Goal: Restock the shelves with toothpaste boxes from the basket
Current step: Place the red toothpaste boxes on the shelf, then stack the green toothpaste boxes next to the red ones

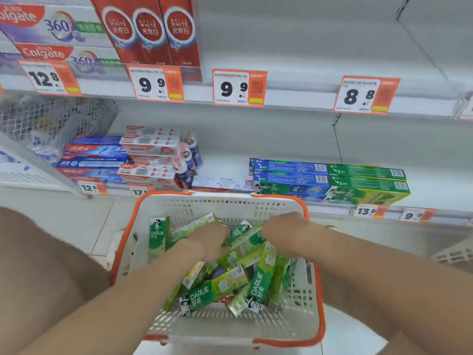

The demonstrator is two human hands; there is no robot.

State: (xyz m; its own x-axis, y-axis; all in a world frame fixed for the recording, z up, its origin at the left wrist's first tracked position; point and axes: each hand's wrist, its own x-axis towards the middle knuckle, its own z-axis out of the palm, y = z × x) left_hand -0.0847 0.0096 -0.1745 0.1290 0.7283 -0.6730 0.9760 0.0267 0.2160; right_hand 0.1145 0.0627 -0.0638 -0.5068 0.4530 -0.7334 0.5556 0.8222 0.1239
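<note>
- Green Darlie toothpaste boxes (217, 285) lie jumbled inside the orange-rimmed basket (302, 326).
- Left hand (210, 242) and right hand (284, 229) reach among them; grip cannot be told.
- Beyond the basket, the lower shelf (225, 165) holds stacked boxes.

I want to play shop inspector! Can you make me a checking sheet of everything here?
Surface: lower shelf, bare stretch in its middle.
Job's things: green toothpaste boxes jumbled in the basket; matching green stack on the shelf.
Clutter: blue boxes, red upright boxes, price tags.
Grippers: left hand and right hand both down among the boxes; grip cannot be told.
Cables: nothing seen.
Surroundings: upper shelf mostly bare; tiled floor.
</note>
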